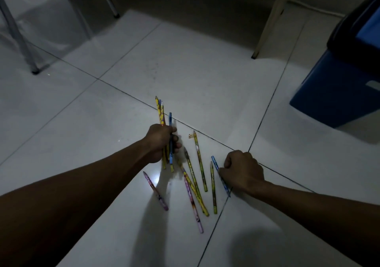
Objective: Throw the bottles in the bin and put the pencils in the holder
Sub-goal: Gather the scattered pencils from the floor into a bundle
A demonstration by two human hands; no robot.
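My left hand (159,141) is closed around a bundle of pencils (160,112), yellow and blue, their tips sticking up and away from me. Several more pencils lie loose on the white tiled floor between my hands: a pink one (155,190), a yellow one (200,162), a long pink-and-yellow pair (193,197) and a short yellow one (213,188). My right hand (242,171) rests on the floor with its fingers curled on a blue pencil (216,165). The blue bin (337,90) with a black lid stands at the right edge. No bottle or holder is in sight.
A pale wooden furniture leg (267,26) stands on the floor behind the pencils, left of the bin. Metal chair legs (22,46) stand at the far left and back. A tiny pale scrap (190,136) lies by the yellow pencil. The room is dim.
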